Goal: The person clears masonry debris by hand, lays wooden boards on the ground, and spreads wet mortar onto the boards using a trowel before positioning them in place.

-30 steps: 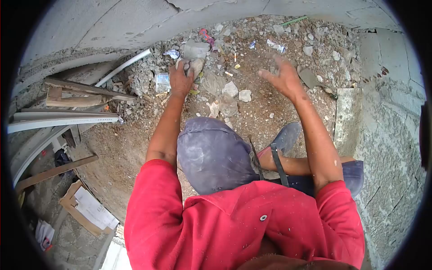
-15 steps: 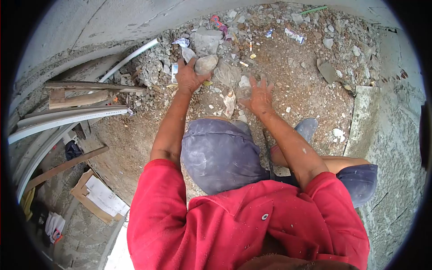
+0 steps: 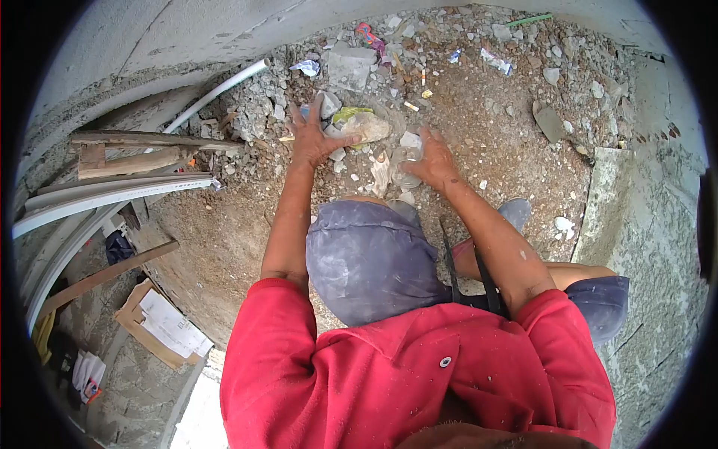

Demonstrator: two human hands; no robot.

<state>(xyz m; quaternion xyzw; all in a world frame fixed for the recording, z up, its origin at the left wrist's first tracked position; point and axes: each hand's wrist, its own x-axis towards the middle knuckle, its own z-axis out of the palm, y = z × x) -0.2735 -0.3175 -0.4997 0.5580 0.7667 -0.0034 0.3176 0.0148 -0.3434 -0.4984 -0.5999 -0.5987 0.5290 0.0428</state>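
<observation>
My left hand (image 3: pixel 313 141) is open, its fingers spread over the rubble. Its thumb touches or nearly touches a pale, dusty stone (image 3: pixel 368 129). A grey stone chunk (image 3: pixel 329 105) lies by its fingertips, and a yellow-green wrapper (image 3: pixel 348 113) sticks out beside the pale stone. My right hand (image 3: pixel 435 161) is open too, low over the ground, with its thumb apart from the fingers. By that thumb is a crumpled, see-through piece of plastic (image 3: pixel 404 173). A white stone (image 3: pixel 410 140) lies near its fingertips. Between the hands rests a whitish, jagged piece (image 3: pixel 380 173).
A trowel-like blade (image 3: pixel 548 122) lies to the right. At left are a white pipe (image 3: pixel 224 91), wooden boards (image 3: pixel 127 161) and long white strips (image 3: pixel 112 196). A large concrete block (image 3: pixel 350 67) sits ahead. Concrete walls (image 3: pixel 187 34) border the ground.
The pale stone has moved nearer and to the right, and the yellow-green wrapper shows more. My left hand has spread wider; the crumpled plastic now lies by my right thumb.
</observation>
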